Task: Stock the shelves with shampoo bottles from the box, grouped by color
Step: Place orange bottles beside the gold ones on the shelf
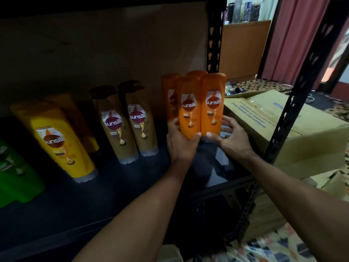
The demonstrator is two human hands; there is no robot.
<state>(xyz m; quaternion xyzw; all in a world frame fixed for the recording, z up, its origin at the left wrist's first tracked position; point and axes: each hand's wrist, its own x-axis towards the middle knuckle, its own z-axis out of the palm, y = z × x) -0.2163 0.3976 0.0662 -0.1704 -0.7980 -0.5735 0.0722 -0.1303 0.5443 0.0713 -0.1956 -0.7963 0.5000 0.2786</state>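
Observation:
Several orange shampoo bottles point(213, 103) stand upright in a tight group at the right end of the dark shelf point(113, 186). My left hand point(181, 142) grips the lower part of the front left orange bottle point(188, 110), thumb across its base. My right hand point(231, 138) holds the base of the front right orange bottle, fingers wrapped round its right side. To the left stand two tan bottles point(130, 120), then yellow bottles point(62, 137), then a green bottle point(15, 173) at the left edge.
An open cardboard box point(294, 129) sits to the right, beyond the black perforated shelf post point(294, 103). Another black post point(214, 35) rises behind the orange bottles. A brown board backs the shelf. Patterned floor and a pink curtain lie further right.

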